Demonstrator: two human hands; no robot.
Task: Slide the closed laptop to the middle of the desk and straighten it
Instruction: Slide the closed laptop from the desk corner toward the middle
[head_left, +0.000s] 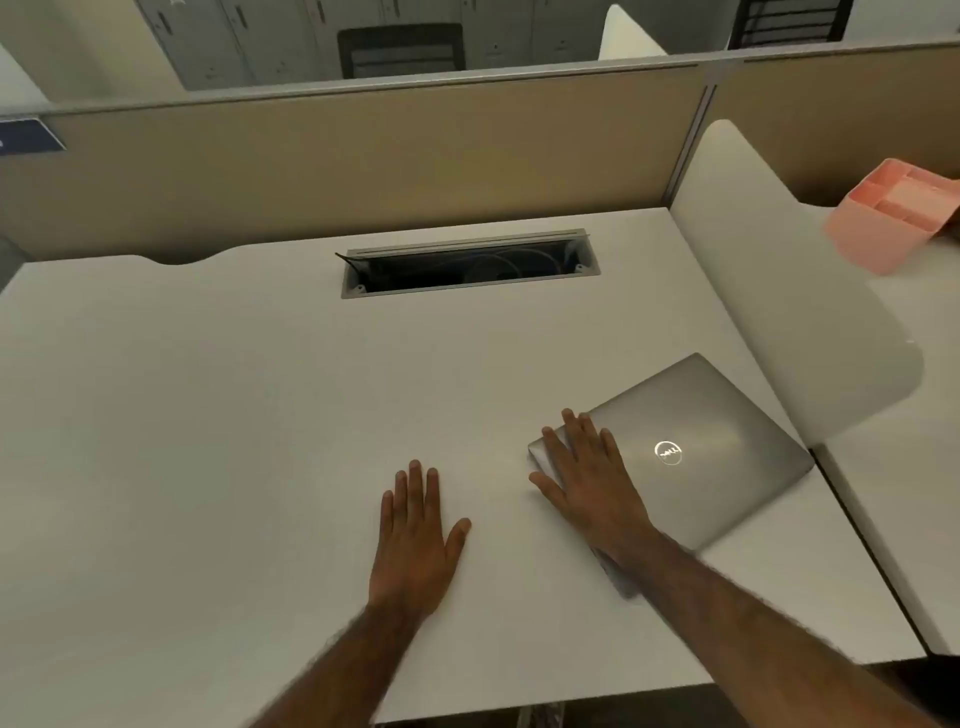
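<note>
Head view: white surface (208, 415) below, beige partition behind. Closed grey laptop (696, 457) at the right side of the surface, near its right edge, turned at an angle to the front edge, lid up with a round logo showing. Right hand (587, 478) flat, palm down, fingers spread and straight, lying on the laptop's left corner, thumb out past the lid edge over the surface; pressing rather than gripping, nothing held. Left hand (415, 540) flat on the bare surface just left of the laptop, apart from it, fingers together and straight, thumb out, holding nothing. Open cable slot (467, 267) with a metal frame at the back middle of the surface, wires dimly visible inside. White curved divider (779, 291) just right of the laptop. Pink organiser (893, 218) beyond the divider, on the neighbouring desk, blurred.
</note>
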